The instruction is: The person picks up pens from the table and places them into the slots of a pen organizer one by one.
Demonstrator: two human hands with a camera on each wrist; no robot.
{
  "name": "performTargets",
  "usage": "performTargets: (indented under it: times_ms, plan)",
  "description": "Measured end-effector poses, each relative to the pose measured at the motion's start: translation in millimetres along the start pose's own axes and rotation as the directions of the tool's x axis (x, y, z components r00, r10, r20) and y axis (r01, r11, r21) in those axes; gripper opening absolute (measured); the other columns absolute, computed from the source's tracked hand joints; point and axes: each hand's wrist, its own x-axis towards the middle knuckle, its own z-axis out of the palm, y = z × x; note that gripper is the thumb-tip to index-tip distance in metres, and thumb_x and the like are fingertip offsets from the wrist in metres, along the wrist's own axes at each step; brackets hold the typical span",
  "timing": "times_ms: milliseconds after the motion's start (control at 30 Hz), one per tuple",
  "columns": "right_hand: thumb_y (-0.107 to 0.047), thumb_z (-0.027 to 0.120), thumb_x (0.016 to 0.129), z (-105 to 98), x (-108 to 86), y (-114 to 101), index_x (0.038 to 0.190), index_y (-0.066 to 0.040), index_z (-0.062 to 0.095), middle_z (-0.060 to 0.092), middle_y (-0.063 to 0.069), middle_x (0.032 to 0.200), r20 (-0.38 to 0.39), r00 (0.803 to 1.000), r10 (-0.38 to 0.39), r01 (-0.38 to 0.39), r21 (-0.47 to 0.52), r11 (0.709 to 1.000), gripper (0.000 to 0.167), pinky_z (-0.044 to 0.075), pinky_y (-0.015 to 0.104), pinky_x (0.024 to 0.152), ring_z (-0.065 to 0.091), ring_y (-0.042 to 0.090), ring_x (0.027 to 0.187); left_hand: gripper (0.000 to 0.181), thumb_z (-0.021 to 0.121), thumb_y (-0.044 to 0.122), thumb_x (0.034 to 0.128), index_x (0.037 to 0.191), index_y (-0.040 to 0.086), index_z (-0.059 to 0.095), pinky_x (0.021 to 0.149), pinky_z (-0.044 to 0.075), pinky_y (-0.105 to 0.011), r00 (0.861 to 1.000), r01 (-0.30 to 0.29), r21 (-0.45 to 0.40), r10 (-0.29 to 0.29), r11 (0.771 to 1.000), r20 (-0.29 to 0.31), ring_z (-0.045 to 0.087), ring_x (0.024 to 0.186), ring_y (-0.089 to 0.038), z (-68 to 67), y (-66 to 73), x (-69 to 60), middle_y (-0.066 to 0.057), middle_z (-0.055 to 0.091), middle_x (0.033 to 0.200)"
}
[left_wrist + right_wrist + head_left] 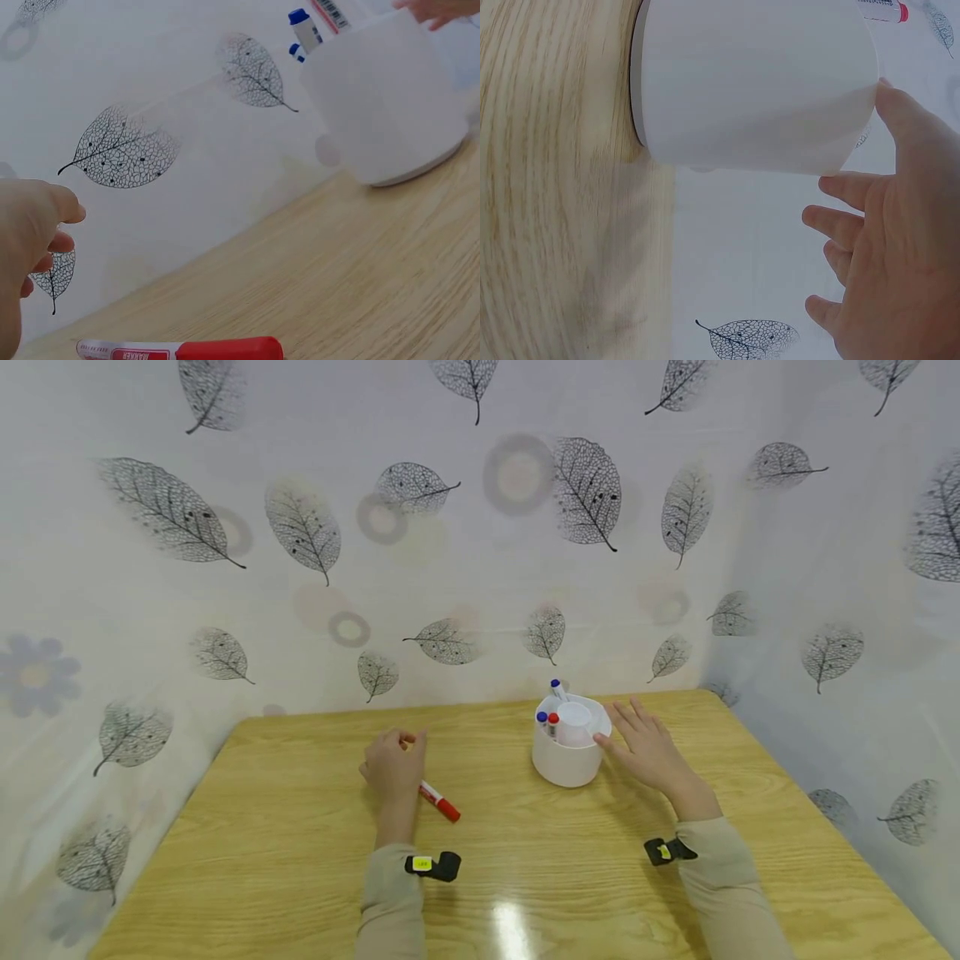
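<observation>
A white pen holder point(564, 762) stands at the back right of the table, with two blue-capped markers point(542, 718) and a red-capped marker point(552, 727) upright in it. My right hand point(647, 750) is at the holder's right side, fingers spread; in the right wrist view the thumb point(900, 109) meets its rim. My left hand point(393, 766) hovers low over the table, fingers loosely curled around nothing. Beside it a red marker point(441, 802) lies capped on the wood, partly hidden by the hand in the head view. The left wrist view shows this marker point(225, 349) apart from the fingers.
The wooden table point(300, 877) ends at the back against a pale curtain point(480, 577) printed with leaves. More of that cloth hangs at both sides. Each wrist wears a black strap point(442, 866). Light glares off the table near the front.
</observation>
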Motion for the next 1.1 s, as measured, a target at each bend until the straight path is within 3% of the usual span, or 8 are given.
performTargets:
  times_ms: [300, 433, 767, 1100]
  plan:
    - [-0.055, 0.038, 0.099, 0, 0.4, 1, 0.154, -0.004, 0.021, 0.022, 0.025, 0.158, -0.004, 1.0, -0.001, 0.001, 0.002, 1.0, 0.076, 0.005, 0.066, 0.115, 0.005, 0.044, 0.149, 0.033, 0.064, 0.047, 0.0861, 0.081, 0.014, 0.067, 0.084, 0.037, -0.052, 0.998, 0.052, 0.093, -0.056, 0.994, 0.036, 0.056, 0.096, -0.035, -1.8, -26.6, 2.9, -0.01, 0.065, 0.092]
    - [-0.055, 0.037, 0.099, 1, 1.0, 2, 0.154, -0.004, 0.022, 0.022, 0.025, 0.158, -0.001, 1.0, 0.0, 0.0, 0.009, 1.0, 0.077, 0.004, 0.066, 0.115, 0.004, 0.044, 0.15, 0.034, 0.065, 0.046, 0.0858, 0.079, 0.013, 0.064, 0.085, 0.038, -0.053, 0.997, 0.044, 0.151, -0.053, 0.988, 0.058, 0.056, 0.097, -0.038, -2.1, -34.1, 1.8, -0.013, 0.066, 0.095]
    - [-0.057, 0.036, 0.099, 1, 0.1, 3, 0.154, -0.004, 0.021, 0.02, 0.025, 0.159, 0.006, 1.0, 0.011, -0.011, 0.01, 1.0, 0.078, 0.003, 0.066, 0.115, 0.003, 0.044, 0.15, 0.038, 0.066, 0.049, 0.0839, 0.077, 0.012, 0.062, 0.085, 0.037, -0.052, 0.992, 0.055, 0.252, -0.083, 0.966, 0.1, 0.054, 0.097, -0.038, -0.2, -41.9, 0.4, -0.014, 0.064, 0.093]
    - [-0.057, 0.037, 0.099, -2, -2.1, -2, 0.154, -0.005, 0.021, 0.02, 0.025, 0.159, 0.018, 1.0, 0.021, -0.021, 0.027, 0.999, 0.078, 0.002, 0.066, 0.115, 0.002, 0.044, 0.15, 0.041, 0.067, 0.049, 0.0842, 0.076, 0.009, 0.064, 0.086, 0.037, -0.053, 0.987, 0.047, 0.294, -0.09, 0.955, 0.135, 0.053, 0.097, -0.04, -1.7, -42.4, -0.7, -0.017, 0.064, 0.092]
